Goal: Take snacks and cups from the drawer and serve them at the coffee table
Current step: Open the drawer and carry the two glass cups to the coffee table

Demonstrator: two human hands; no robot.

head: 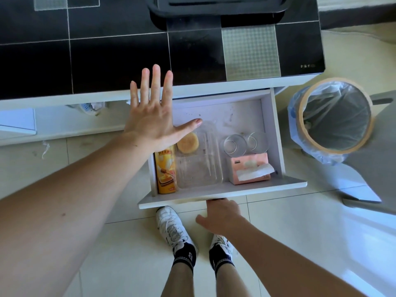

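An open drawer (272,133) is held by the right grip (220,215); a yellow snack can (166,170), round cake (188,142), two glass cups (234,144) and tissues (249,168) lie inside. The left grip (152,116) is spread flat above. Labels are unreadable.

Drawer (272,133) open from above; left hand (154,116) spread over back-left corner; rear floor bare.

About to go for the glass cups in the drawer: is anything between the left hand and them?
Nothing covers the two glass cups from above. The left hand hovers open over the drawer's left rear; a clear tray holding a round cake lies between. The tissue pack sits just in front of the cups.
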